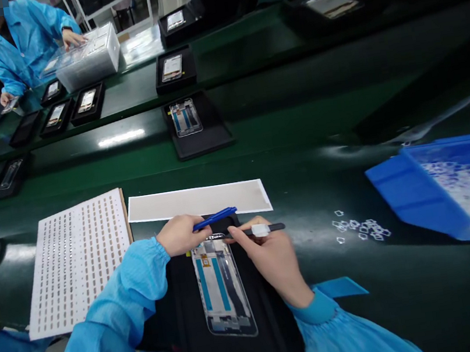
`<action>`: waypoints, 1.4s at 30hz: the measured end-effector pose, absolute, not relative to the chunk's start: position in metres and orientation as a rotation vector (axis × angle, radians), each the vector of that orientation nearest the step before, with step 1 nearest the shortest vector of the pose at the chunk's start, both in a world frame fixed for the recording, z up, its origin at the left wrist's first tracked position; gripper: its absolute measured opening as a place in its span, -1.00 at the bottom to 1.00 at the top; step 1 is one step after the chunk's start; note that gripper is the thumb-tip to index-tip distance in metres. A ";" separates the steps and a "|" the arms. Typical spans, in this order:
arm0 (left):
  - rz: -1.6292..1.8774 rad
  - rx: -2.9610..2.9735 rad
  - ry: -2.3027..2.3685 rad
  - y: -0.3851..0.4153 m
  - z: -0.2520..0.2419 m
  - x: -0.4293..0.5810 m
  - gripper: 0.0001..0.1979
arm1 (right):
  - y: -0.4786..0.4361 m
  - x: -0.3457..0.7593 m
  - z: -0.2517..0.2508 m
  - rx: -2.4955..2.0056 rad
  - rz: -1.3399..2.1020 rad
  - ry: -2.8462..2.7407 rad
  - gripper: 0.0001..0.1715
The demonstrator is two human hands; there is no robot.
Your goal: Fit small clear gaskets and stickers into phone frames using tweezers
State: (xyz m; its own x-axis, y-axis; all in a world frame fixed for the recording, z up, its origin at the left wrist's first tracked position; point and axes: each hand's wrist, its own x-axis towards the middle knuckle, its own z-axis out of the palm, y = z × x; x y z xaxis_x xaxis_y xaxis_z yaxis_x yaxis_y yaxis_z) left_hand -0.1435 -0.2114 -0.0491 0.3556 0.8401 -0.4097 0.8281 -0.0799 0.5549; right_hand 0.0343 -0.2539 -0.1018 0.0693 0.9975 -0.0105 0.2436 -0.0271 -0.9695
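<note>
My left hand (181,235) is closed on a blue pen-like tool (219,216), which points to the right above the top end of an open phone housing (212,294). My right hand (276,255) pinches tweezers (275,227) with a dark handle and a white wrap, their tips turned left toward my left fingers. What the tips touch is too small to tell. The housing, with two blue strips inside, lies in a black tray (195,340) in front of me. Both hands hover over its upper end and hide part of it.
A white sheet of small parts (77,258) lies at left, a pale strip (198,200) behind my hands. At right are loose white rings (362,227) and a blue bin (411,173). Another tray (211,135) with a housing sits farther back; co-workers work across the line.
</note>
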 end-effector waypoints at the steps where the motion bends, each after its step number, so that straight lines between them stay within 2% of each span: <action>1: 0.016 1.882 1.458 -0.211 -0.049 -0.143 -0.78 | -0.254 0.034 -0.102 -1.431 1.049 -1.325 -0.58; 11: 0.001 1.907 1.477 -0.213 -0.051 -0.142 -0.81 | -0.254 0.034 -0.102 -1.420 1.042 -1.353 -0.59; 21: -0.173 1.953 1.590 -0.214 -0.045 -0.135 -0.78 | -0.260 0.038 -0.102 -1.409 0.958 -1.385 -0.56; 34: -0.104 1.931 1.594 -0.215 -0.050 -0.139 -0.78 | -0.260 0.034 -0.100 -1.383 0.793 -1.605 -0.64; 40: -0.080 2.019 1.602 -0.224 -0.046 -0.136 -0.78 | -0.264 0.026 -0.100 -1.280 0.996 -1.354 -0.72; 42: 0.042 2.055 1.640 -0.235 -0.046 -0.144 -0.75 | -0.262 0.026 -0.101 -1.252 0.936 -1.326 -0.70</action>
State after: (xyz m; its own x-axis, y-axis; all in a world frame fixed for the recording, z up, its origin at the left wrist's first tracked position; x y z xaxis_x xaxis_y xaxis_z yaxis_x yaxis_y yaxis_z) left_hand -0.1443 -0.2350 -0.0458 0.2714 0.9202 -0.2819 0.9045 -0.1438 0.4014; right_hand 0.0260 -0.2617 -0.1007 0.0841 0.9824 0.1668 0.1721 0.1505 -0.9735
